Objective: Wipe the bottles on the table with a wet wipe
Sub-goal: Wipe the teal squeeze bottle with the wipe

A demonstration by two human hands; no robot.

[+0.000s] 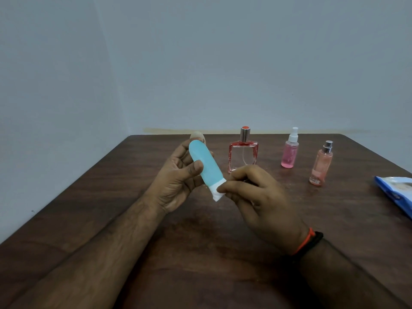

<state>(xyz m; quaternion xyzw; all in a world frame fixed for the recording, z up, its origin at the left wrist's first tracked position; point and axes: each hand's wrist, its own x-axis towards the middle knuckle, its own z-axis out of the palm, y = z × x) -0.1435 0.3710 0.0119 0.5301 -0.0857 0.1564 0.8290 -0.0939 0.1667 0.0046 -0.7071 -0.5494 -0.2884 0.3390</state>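
We are holding the blue bottle [206, 167] in our left hand [178, 177], fingers and thumb curled round its smooth, rounded, matte body, tilted above the dark wood-grain tabletop [200, 241]. Our right hand [252, 192] is pinching a small folded white wet wipe [216, 192] around the bottle's lower end; whether a cap lies under it we cannot tell. In our judgement, the left hand should be turning the bottle while the wipe is travelling its full length. Standing untouched beyond are the square clear glass perfume bottle [243, 156] with red trim and metal cap, a pink spray bottle [289, 152], and a paler pink spray bottle [321, 167]. A glossy blue wipes packet [394, 192] is lying at the right edge.
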